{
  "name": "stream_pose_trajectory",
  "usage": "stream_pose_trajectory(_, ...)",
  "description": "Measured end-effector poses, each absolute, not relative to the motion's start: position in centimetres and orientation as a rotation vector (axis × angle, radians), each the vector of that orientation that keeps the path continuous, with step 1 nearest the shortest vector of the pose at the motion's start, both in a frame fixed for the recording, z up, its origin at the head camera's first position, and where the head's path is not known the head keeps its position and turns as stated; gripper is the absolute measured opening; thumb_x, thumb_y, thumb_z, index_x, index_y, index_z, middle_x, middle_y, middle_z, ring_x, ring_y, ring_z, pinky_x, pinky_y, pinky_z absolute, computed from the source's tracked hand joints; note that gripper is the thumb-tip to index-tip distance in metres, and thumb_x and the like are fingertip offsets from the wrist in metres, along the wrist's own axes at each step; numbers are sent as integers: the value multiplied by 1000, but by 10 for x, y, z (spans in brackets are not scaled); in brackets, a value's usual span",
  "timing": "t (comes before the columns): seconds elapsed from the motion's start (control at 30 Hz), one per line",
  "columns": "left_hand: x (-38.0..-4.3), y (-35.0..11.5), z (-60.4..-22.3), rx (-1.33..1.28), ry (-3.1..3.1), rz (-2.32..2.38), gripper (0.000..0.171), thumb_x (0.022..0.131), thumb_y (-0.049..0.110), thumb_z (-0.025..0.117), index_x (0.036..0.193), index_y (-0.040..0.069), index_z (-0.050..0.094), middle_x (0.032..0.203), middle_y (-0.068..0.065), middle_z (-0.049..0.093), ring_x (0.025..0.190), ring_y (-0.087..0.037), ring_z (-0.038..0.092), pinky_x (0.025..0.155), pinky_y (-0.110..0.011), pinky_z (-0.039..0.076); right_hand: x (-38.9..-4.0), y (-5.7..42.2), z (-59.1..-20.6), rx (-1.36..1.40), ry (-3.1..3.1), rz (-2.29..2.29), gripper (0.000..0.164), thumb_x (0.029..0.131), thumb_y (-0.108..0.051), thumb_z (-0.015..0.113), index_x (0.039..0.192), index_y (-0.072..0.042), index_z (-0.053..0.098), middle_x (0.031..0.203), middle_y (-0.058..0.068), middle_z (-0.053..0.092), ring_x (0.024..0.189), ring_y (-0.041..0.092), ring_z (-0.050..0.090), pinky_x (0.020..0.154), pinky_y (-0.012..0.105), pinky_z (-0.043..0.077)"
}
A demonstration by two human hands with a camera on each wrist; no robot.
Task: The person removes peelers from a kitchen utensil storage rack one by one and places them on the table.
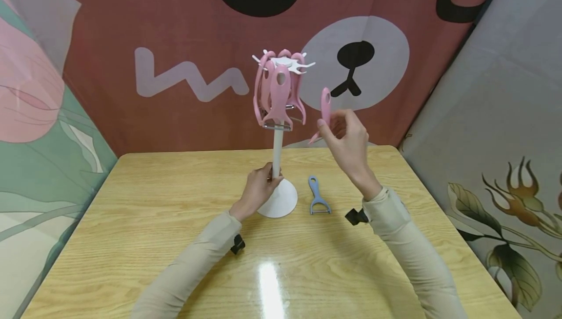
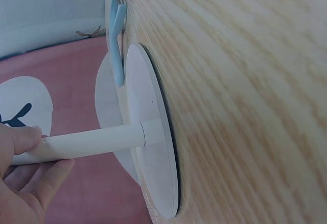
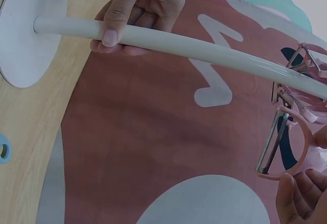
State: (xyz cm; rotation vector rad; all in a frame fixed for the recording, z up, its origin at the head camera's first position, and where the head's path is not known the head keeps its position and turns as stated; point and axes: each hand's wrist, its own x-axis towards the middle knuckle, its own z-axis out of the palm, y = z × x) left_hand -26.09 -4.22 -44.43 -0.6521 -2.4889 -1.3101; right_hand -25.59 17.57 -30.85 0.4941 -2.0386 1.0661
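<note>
A white stand with a round base (image 1: 285, 204) and an upright pole (image 1: 277, 153) stands on the table. My left hand (image 1: 256, 189) grips the pole low down, just above the base. Several pink peelers (image 1: 280, 97) hang from the white hooks (image 1: 287, 63) at the top. To the right of them, my right hand (image 1: 350, 146) pinches another pink peeler (image 1: 325, 104) near its head, handle pointing up. In the right wrist view, that peeler's metal blade (image 3: 271, 144) faces the base side. A blue peeler (image 1: 314, 189) lies on the table right of the base.
The wooden table (image 1: 175, 197) reaches back to a red cloth (image 1: 193, 21) with a printed bear face. Patterned cloths hang at the left and right sides. Small black devices (image 1: 356, 216) show under both wrists.
</note>
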Motion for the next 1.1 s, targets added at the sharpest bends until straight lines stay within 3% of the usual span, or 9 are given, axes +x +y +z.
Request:
stream_pose_trajectory(0.37,-261,-42,-445,-641,-2491,-1312,8,93,5,69,99,2,64,89,-10,71,84,-21,71,70,-33,59,-255,177,-309,482,-2060,1051,28,92,-24,72,104,-1,63,82,7,62,68,13,56,59,21,44)
stream_pose_trajectory(0.63,-261,-43,-445,-653,-2487,-1295,9,93,5,69,99,2,64,88,-9,71,83,-22,71,69,-33,58,-255,178,-312,468,-2076,1031,28,92,-25,72,104,-1,63,82,8,62,70,15,57,59,34,48)
stream_pose_trajectory(1.1,-264,-42,-448,-666,-2449,-1282,11,91,3,71,99,0,64,90,-11,71,84,-23,72,69,-31,58,-257,181,-316,451,-2102,1006,28,92,-25,72,105,-1,63,83,8,63,70,15,59,59,19,46)
